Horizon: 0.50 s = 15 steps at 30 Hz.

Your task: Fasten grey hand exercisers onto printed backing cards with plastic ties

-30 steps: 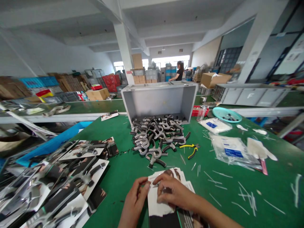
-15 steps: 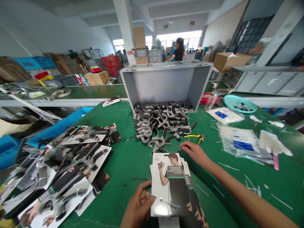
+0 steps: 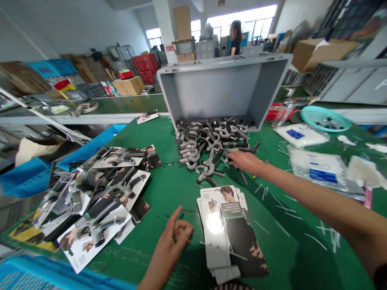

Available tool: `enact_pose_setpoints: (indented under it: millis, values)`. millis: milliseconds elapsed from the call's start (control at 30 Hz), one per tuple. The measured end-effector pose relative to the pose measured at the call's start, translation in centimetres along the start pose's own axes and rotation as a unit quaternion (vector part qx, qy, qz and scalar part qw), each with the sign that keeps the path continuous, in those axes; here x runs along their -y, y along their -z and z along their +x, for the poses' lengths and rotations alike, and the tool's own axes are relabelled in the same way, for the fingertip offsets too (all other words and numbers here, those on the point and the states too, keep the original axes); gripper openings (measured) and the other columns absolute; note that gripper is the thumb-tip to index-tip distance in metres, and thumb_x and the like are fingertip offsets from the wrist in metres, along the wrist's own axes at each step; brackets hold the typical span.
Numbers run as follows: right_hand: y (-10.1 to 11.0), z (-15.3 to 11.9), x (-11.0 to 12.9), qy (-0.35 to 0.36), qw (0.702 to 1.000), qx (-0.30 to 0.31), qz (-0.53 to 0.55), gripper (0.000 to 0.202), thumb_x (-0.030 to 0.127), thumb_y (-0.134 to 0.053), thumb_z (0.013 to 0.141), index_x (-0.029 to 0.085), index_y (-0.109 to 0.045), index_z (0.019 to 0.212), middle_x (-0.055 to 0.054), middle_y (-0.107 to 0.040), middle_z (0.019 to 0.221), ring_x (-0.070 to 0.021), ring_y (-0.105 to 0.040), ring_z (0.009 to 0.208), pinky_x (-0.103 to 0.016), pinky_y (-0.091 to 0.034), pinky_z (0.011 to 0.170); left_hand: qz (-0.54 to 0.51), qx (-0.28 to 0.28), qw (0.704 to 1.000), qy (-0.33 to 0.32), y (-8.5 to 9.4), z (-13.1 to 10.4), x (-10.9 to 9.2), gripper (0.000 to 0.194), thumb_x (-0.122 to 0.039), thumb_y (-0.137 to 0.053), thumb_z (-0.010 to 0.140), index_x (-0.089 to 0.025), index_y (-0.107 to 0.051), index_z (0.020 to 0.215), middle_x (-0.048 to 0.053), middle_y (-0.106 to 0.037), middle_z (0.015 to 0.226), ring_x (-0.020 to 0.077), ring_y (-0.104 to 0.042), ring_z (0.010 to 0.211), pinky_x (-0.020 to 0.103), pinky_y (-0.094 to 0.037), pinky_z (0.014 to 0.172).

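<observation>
My right hand [image 3: 246, 161] is at the near right edge of a heap of grey and black hand grip strengtheners [image 3: 208, 141]. Its fingers are closed on one hand grip strengthener [image 3: 225, 156], mostly hidden by the hand. My left hand [image 3: 173, 237] is held over the green table, index finger stretched out and the others loosely curled, with nothing in it. Just right of it lies a stack of printed backing cards [image 3: 216, 229], with thin white strips across the top one. At left, several hand grip strengtheners lie on cards of the same kind [image 3: 99, 225].
A grey crate [image 3: 217, 90] lies on its side behind the heap. Yellow-handled pliers [image 3: 255, 176] are partly hidden under my right arm. Plastic bags [image 3: 322, 169], a turquoise dish [image 3: 326, 119] and scattered white strips are at right, blue bins [image 3: 33, 171] at left. A person [image 3: 236, 38] stands far back.
My right hand has moved from above the card stack forward to the heap. My left hand has let go of the cards and come away to the left. The view has tilted down.
</observation>
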State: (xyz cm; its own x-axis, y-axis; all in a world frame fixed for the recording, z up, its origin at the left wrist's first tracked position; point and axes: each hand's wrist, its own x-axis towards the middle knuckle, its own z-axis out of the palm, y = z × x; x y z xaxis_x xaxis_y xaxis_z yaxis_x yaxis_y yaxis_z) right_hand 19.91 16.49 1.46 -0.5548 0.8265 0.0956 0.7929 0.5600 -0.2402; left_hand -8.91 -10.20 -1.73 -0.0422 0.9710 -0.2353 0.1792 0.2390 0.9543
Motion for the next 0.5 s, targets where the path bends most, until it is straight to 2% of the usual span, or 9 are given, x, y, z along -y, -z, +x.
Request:
enact_pose_setpoints:
  millis: [67, 100, 133, 167, 233, 300, 333, 400, 500]
  values:
    - [1.8, -3.2, 1.3, -0.028, 0.997, -0.062, 0.033, 0.020, 0.033, -0.054, 0.095, 0.015, -0.058, 0.102, -0.009, -0.066, 0.089, -0.0220, -0.060, 0.080, -0.032, -0.044, 0.071, -0.012, -0.020, 0.999, -0.034, 0.5, 1.2, -1.8, 0.058, -0.041, -0.049, 0.095, -0.019, -0.031, 0.145, 0.008, -0.068, 0.100, 0.0158, -0.063, 0.073, 0.030, -0.050, 0.066]
    - [2.4, -5.0, 2.6, -0.058, 0.985, -0.129, 0.099, 0.023, 0.039, -0.053, 0.096, 0.017, -0.057, 0.103, -0.006, -0.065, 0.084, -0.0201, -0.059, 0.072, -0.031, -0.043, 0.066, -0.018, -0.014, 0.998, -0.058, 0.3, 1.9, -2.7, 0.054, -0.040, -0.050, 0.095, -0.020, -0.035, 0.142, 0.009, -0.068, 0.106, 0.0169, -0.065, 0.079, 0.032, -0.052, 0.071]
    - [2.8, -6.8, 4.1, -0.088, 0.961, -0.186, 0.186, 0.024, 0.042, -0.052, 0.096, 0.019, -0.056, 0.104, -0.004, -0.065, 0.081, -0.0182, -0.057, 0.066, -0.030, -0.043, 0.062, -0.023, -0.001, 0.996, -0.086, -0.3, 2.5, -3.6, 0.052, -0.039, -0.052, 0.094, -0.020, -0.038, 0.141, 0.011, -0.065, 0.115, 0.0186, -0.065, 0.089, 0.034, -0.053, 0.080]
    - [2.8, -8.5, 5.8, -0.110, 0.931, -0.217, 0.270, 0.024, 0.044, -0.052, 0.096, 0.021, -0.055, 0.102, -0.002, -0.063, 0.078, -0.0168, -0.055, 0.062, -0.028, -0.042, 0.058, -0.026, 0.016, 0.993, -0.114, -1.1, 3.2, -4.4, 0.052, -0.038, -0.054, 0.093, -0.020, -0.040, 0.140, 0.013, -0.061, 0.125, 0.0208, -0.064, 0.101, 0.036, -0.051, 0.088]
    - [2.0, -11.5, 9.5, -0.142, 0.881, -0.234, 0.387, 0.021, 0.043, -0.055, 0.094, 0.023, -0.055, 0.097, 0.000, -0.063, 0.077, -0.0155, -0.054, 0.060, -0.027, -0.042, 0.055, -0.023, 0.048, 0.988, -0.147, -3.1, 4.1, -5.5, 0.059, -0.036, -0.059, 0.091, -0.021, -0.038, 0.144, 0.014, -0.055, 0.136, 0.0233, -0.060, 0.113, 0.039, -0.047, 0.098]
    - [0.4, -13.7, 12.5, -0.175, 0.854, -0.253, 0.420, 0.019, 0.040, -0.059, 0.092, 0.023, -0.056, 0.099, -0.001, -0.064, 0.083, -0.0161, -0.057, 0.066, -0.027, -0.045, 0.059, -0.008, 0.064, 0.987, -0.146, -4.7, 4.5, -6.0, 0.060, -0.034, -0.061, 0.090, -0.023, -0.038, 0.145, 0.013, -0.058, 0.131, 0.0231, -0.062, 0.108, 0.039, -0.048, 0.097]
    - [-0.5, -14.5, 13.5, -0.184, 0.852, -0.259, 0.416, 0.018, 0.038, -0.060, 0.092, 0.024, -0.057, 0.102, -0.002, -0.065, 0.087, -0.0170, -0.060, 0.072, -0.027, -0.048, 0.063, 0.000, 0.067, 0.988, -0.143, -5.2, 4.4, -6.0, 0.058, -0.034, -0.062, 0.089, -0.023, -0.042, 0.143, 0.012, -0.060, 0.128, 0.0226, -0.063, 0.104, 0.038, -0.049, 0.096]
    - [-2.2, -15.7, 14.8, -0.167, 0.869, -0.255, 0.389, 0.019, 0.034, -0.060, 0.092, 0.024, -0.058, 0.108, -0.004, -0.067, 0.098, -0.0191, -0.063, 0.086, -0.030, -0.051, 0.075, 0.004, 0.075, 0.987, -0.141, -5.6, 4.2, -5.7, 0.056, -0.032, -0.066, 0.086, -0.023, -0.048, 0.138, 0.011, -0.060, 0.129, 0.0229, -0.062, 0.106, 0.037, -0.048, 0.097]
    - [-3.8, -17.0, 15.4, -0.067, 0.915, -0.220, 0.330, 0.025, 0.025, -0.056, 0.093, 0.025, -0.057, 0.117, -0.007, -0.068, 0.111, -0.0220, -0.064, 0.102, -0.035, -0.050, 0.090, -0.024, 0.085, 0.988, -0.128, -5.3, 3.7, -4.8, 0.049, -0.028, -0.071, 0.081, -0.022, -0.056, 0.127, 0.010, -0.062, 0.126, 0.0232, -0.061, 0.110, 0.035, -0.047, 0.098]
